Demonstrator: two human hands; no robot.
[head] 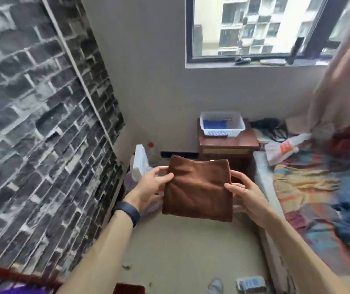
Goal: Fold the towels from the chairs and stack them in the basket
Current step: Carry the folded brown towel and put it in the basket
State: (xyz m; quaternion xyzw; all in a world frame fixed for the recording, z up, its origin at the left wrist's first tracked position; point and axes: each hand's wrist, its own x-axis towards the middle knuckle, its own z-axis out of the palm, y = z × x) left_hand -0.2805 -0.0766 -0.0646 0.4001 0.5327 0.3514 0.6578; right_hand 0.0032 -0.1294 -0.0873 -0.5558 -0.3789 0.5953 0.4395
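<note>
Two hands [151, 184] [246, 195]; one towel [198, 193]; one basket [223, 132], perhaps part-filled

**Narrow lane to the basket**

Bare floor [187, 247] runs between the brick wall [42, 107] on the left and the bed [301, 187] on the right. At its far end a nightstand [246, 141] carries the basket [223, 132], open on top, with a blue towel [215, 124] in its left part. A white bottle [140, 161] stands in the left corner.

Dark grey brick-pattern wall [31, 102] at left, black-framed window [254, 28] above, pinkish curtain [339, 81] at right, small red-brown wooden desk [244, 143] below the window, black cable [274, 128] just beside it, white-and-orange plastic bag [280, 149] on the bed edge, multicoloured patterned bedsheet [303, 187], beige floor [180, 251].
</note>
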